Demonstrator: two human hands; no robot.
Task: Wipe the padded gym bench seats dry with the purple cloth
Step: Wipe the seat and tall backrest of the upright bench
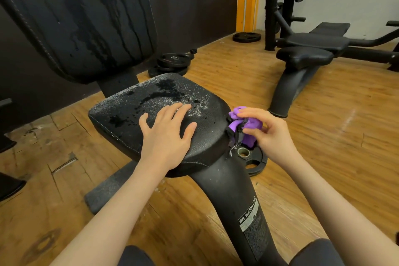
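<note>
The left hand [167, 129] is lying flat with straight fingers on the wet seat pad [133, 110]; the right hand [269, 130] is grasping the bunched purple cloth [248, 125] at the pad's right edge.

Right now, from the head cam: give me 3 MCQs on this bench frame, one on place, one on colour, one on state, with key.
1. Where is the cloth?
A. spread flat across the seat pad
B. bunched at the right edge of the seat pad, in the right hand
C. lying on the floor

2. What colour is the cloth?
A. purple
B. yellow
C. white

3. What is the state of the seat pad?
A. fully dry
B. covered by a towel
C. wet with droplets and dark patches

Key: 1 B, the right hand pinches the bunched cloth beside the pad's right edge. 2 A, purple shows between the fingers. 3 C, droplets and dark wet patches lie on the pad around the left hand, which rests flat on it.
</note>
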